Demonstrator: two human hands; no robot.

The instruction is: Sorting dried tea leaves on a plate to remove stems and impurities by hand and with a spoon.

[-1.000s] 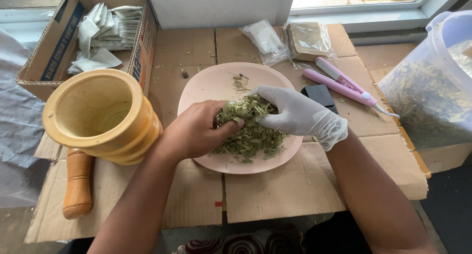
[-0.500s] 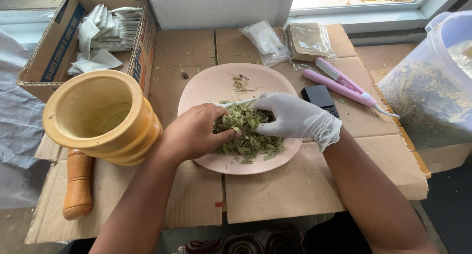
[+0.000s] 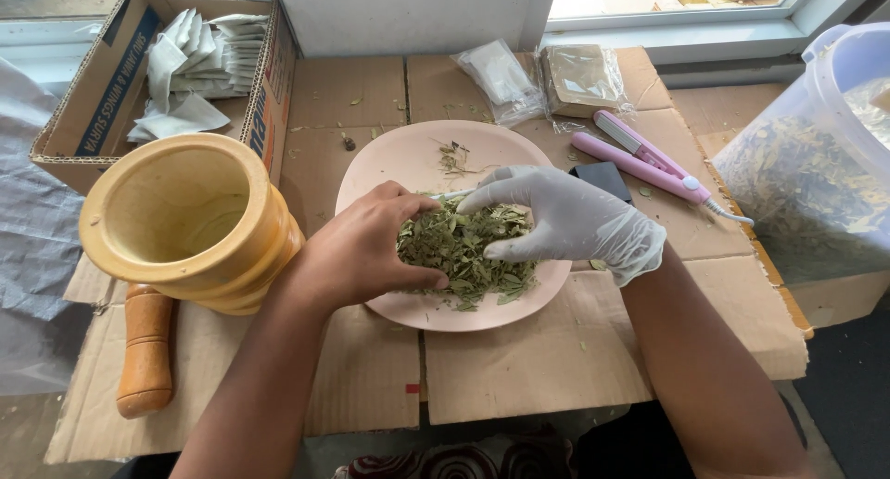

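Looking down from head height at two hands working over a pale pink plate (image 3: 389, 168) on flattened cardboard (image 3: 519, 368). A heap of dried green leaves (image 3: 464, 252) lies on the near half of the plate. The bare left hand (image 3: 366, 252) rests curled over the left side of the heap, fingers bent onto the leaves; whether it has closed on any cannot be told. The right hand (image 3: 565, 221), in a white glove, lies on the right side of the heap with fingers loosely spread, the forefinger reaching toward a thin pale stem at the heap's far edge. A few loose bits of leaf sit on the far part of the plate.

Left of the plate stands a yellow wooden mortar (image 3: 181, 224), with a wooden pestle (image 3: 146, 349) lying just near of it. Far left is an open cardboard box (image 3: 111, 80) holding white paper sachets (image 3: 199, 62). To the right lie a pink heat sealer (image 3: 640, 159), clear plastic bags (image 3: 505, 76) and a plastic tub of leaves (image 3: 816, 173).
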